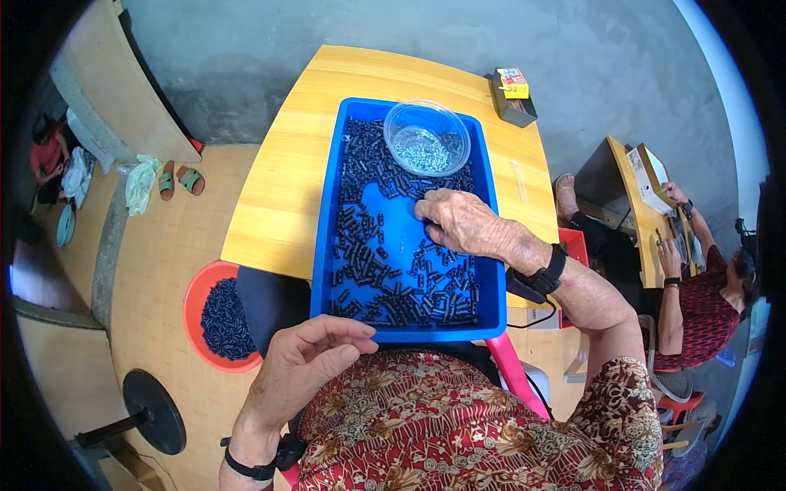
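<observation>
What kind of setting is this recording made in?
Probably a small, informal assembly or sorting workshop. A blue plastic tray of small dark parts sits on a light wooden table, with a round red plastic basin of more parts on the floor. Another person works at a similar table nearby, beside a bare concrete wall.

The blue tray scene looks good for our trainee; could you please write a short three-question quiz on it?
1. True or false: the right hand rests among the small black parts in the blue tray.
2. What stands at the tray's far end?
3. The orange bowl lies: A) on the table; B) on the floor.

Key: 1 true; 2 a clear plastic bowl holding small metal pieces; 3 B.
</observation>
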`<act>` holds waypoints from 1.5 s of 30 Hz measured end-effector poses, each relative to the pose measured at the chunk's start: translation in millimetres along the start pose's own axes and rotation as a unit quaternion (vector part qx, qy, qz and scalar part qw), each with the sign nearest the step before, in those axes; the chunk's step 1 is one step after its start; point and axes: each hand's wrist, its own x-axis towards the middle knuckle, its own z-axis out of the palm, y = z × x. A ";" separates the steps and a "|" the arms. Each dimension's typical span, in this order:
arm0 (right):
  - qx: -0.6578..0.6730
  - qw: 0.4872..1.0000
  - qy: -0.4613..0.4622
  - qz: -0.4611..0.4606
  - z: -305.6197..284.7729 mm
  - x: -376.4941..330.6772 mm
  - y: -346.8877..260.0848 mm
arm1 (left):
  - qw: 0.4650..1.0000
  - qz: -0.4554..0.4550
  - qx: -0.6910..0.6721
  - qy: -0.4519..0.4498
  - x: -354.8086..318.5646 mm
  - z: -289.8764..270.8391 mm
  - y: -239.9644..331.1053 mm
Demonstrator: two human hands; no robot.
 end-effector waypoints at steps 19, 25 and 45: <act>0.241 0.935 0.208 -0.157 -41.9 -27.5 -88.8 | 0.994 0.097 -0.023 0.044 54.4 27.6 4.1; 0.213 0.937 0.216 -0.171 -40.2 -26.3 -95.7 | 0.992 0.092 -0.063 0.050 63.8 27.0 -0.8; 0.343 0.904 0.247 -0.065 -35.2 -33.5 -94.5 | 0.988 0.031 -0.148 0.038 64.7 29.8 0.9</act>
